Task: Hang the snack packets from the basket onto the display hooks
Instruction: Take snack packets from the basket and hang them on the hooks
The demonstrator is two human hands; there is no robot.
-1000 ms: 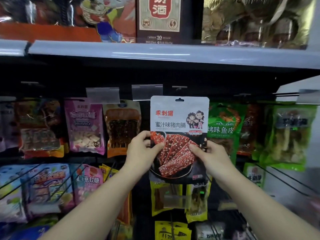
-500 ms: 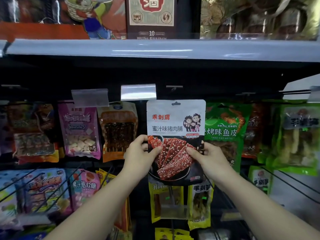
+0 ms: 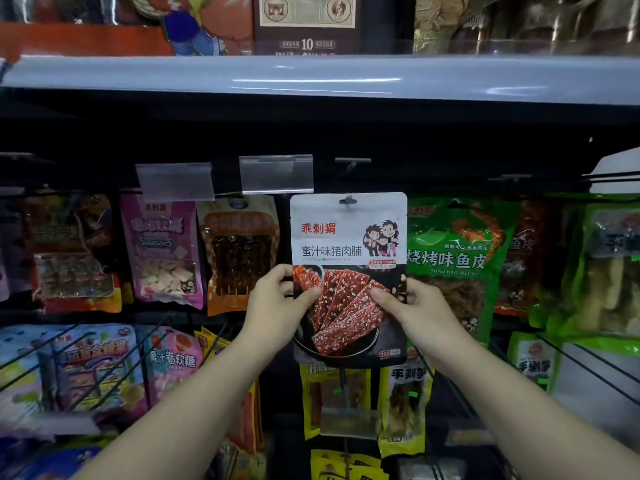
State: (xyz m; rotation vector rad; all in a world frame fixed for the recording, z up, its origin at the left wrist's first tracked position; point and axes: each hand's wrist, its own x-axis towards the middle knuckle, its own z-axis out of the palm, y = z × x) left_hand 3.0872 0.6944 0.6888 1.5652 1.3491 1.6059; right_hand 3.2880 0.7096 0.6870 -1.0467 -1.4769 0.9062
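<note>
One white-topped pork jerky packet is held upright in front of the display by two hands: the left hand is pinched on its left edge, the right hand on its right edge, thumbs laid over the printed front. The hang hole at its top is seen at the tip of one display hook, though whether it is fully threaded cannot be told. Just beside it, one orange packet and one pink packet are hung to the left, one green packet to the right, and two clear price tag holders are mounted above.
</note>
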